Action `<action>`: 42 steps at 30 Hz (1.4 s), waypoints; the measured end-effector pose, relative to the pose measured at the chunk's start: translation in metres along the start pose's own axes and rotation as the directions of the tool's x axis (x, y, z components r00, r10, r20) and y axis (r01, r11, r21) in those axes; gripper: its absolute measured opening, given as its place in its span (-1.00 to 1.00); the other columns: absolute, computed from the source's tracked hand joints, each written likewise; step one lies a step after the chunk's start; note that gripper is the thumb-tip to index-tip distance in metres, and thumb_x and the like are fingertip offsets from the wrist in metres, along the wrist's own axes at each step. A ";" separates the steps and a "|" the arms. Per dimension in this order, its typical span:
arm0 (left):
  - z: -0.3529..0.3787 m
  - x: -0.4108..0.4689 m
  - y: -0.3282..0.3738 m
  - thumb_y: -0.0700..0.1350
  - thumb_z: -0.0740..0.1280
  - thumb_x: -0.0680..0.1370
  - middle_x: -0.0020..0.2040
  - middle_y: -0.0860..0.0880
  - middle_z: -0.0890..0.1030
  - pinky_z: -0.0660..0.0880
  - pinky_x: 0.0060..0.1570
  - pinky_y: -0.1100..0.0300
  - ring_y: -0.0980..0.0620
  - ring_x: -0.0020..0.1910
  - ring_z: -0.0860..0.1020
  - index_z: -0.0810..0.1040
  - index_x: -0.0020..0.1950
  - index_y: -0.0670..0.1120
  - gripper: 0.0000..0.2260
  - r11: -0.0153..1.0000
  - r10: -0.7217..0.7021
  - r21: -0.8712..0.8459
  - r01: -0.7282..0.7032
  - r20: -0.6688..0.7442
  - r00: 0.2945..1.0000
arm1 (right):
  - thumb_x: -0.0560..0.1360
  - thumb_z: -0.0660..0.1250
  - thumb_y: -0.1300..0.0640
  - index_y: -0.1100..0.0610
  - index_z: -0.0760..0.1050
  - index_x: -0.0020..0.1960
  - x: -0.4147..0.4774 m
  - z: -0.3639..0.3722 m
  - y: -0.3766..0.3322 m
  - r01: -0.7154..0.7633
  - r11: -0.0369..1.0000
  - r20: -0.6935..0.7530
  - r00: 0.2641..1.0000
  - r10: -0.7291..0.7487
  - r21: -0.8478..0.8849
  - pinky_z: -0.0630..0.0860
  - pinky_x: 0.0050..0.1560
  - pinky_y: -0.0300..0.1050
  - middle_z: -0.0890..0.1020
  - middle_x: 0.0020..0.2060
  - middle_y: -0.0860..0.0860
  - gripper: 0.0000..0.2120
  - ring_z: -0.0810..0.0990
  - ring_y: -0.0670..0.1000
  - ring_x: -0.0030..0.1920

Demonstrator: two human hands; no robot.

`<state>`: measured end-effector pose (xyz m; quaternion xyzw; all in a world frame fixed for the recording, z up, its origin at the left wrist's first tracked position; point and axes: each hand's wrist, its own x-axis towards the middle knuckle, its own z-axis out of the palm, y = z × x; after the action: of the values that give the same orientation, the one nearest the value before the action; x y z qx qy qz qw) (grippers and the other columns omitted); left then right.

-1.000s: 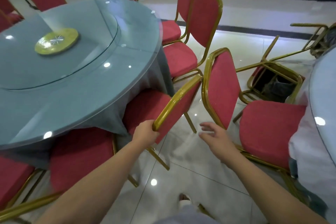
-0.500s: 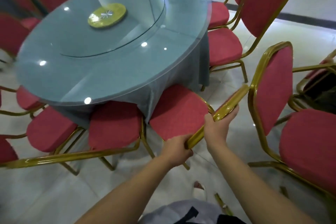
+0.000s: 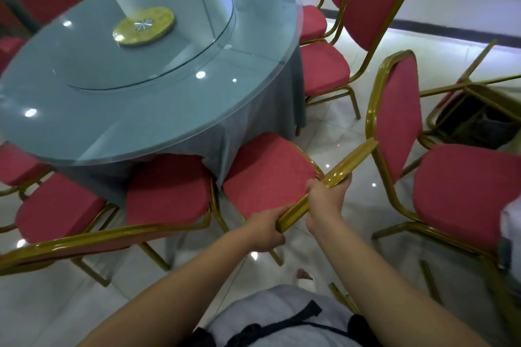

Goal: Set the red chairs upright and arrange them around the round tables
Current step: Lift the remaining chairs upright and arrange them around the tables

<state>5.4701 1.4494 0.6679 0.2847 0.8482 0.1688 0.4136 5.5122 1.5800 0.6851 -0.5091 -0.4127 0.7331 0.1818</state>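
Observation:
A red chair [image 3: 267, 175] with a gold frame stands upright at the near edge of the round glass-topped table [image 3: 174, 110], its seat partly under the grey cloth. My left hand [image 3: 266, 229] grips the lower end of its top rail. My right hand [image 3: 328, 194] grips the same rail a little higher. More red chairs ring the table: one [image 3: 166, 189] just left of it, another [image 3: 56, 205] further left, and two [image 3: 321, 65] at the right side.
An upright red chair [image 3: 462, 191] stands close on the right, facing the other way. Behind it a chair [image 3: 479, 115] lies tipped over on the tiled floor. A white-clothed table edge [image 3: 511, 222] shows at the far right. A yellow disc [image 3: 143, 25] sits on the turntable.
My right hand moved in from the open floor and took hold of the chair's top rail beside my left hand. The view swung left and down, and the chair sits closer to the table.

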 end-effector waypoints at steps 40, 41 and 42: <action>0.010 -0.060 -0.089 -0.08 0.33 0.50 0.23 -0.01 0.57 0.55 -0.03 0.06 -0.07 0.03 0.60 0.21 0.53 0.21 -0.37 0.956 0.283 0.112 -0.270 -0.119 0.952 | 0.51 0.43 0.16 -0.27 0.01 0.47 -0.067 -0.019 0.075 0.126 0.979 0.075 0.991 -0.115 -0.162 0.65 -0.26 0.04 0.56 0.14 0.07 -0.21 0.66 0.11 0.06; 0.003 -0.053 -0.087 -0.08 0.33 0.51 0.21 0.00 0.57 0.56 0.00 0.01 -0.06 0.03 0.59 0.22 0.52 0.22 -0.38 0.964 0.258 0.099 -0.247 -0.131 0.957 | 0.51 0.44 0.15 -0.32 -0.02 0.45 -0.058 -0.013 0.066 0.110 0.979 0.109 0.990 -0.092 -0.173 0.66 -0.27 0.07 0.54 0.17 0.06 -0.19 0.64 0.12 0.09; -0.003 -0.045 -0.084 -0.08 0.33 0.52 0.19 0.00 0.57 0.56 0.01 -0.01 -0.05 0.02 0.59 0.24 0.51 0.23 -0.40 0.970 0.238 0.090 -0.226 -0.146 0.960 | 0.51 0.44 0.13 -0.36 -0.04 0.43 -0.048 -0.008 0.057 0.094 0.977 0.138 0.988 -0.068 -0.190 0.66 -0.27 0.08 0.51 0.19 0.05 -0.18 0.61 0.12 0.10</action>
<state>5.4610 1.3559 0.6532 0.3829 0.8442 0.2071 0.3127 5.5478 1.5163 0.6677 -0.4580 -0.5143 0.7127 0.1333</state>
